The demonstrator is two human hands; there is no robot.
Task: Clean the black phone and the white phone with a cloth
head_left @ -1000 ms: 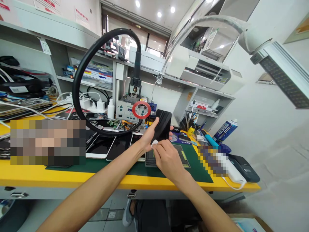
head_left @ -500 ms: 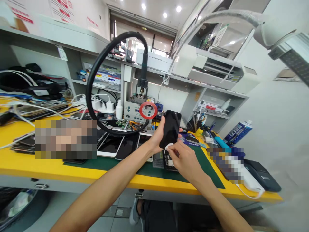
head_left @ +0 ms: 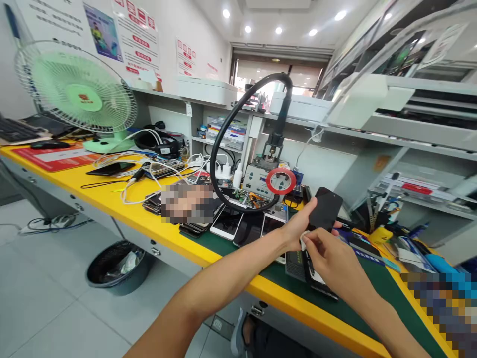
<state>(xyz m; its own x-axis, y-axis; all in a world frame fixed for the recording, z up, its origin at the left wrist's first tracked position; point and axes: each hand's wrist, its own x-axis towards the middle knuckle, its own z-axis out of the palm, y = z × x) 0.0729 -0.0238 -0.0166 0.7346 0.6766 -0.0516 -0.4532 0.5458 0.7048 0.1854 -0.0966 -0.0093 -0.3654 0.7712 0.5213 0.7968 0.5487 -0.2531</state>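
My left hand (head_left: 301, 220) is wrapped round a black smartphone screen (head_left: 325, 209), holding it tilted up above the bench; whether it is a whole phone or just the screen I cannot tell. Pinched in the fingertips of my right hand (head_left: 333, 258) is a small white wipe (head_left: 303, 240), close to the screen's lower edge. Below that hand, an opened phone (head_left: 316, 279) with its inside showing lies on the green mat (head_left: 372, 303), partly covered by my right hand. Beside it is a dark grey perforated block (head_left: 295, 266).
A hot-air station (head_left: 255, 180) with a looped black hose (head_left: 218, 141) and a red tape roll (head_left: 269, 188) stands behind. Several phones (head_left: 226, 223) lie left of my arm. A green fan (head_left: 84, 97) stands far left, a bin (head_left: 112, 283) on the floor.
The view has swung left, bringing the fan and bin into sight. The screen stays in my left hand; the wipe has shifted slightly to the left of the screen's lower edge.
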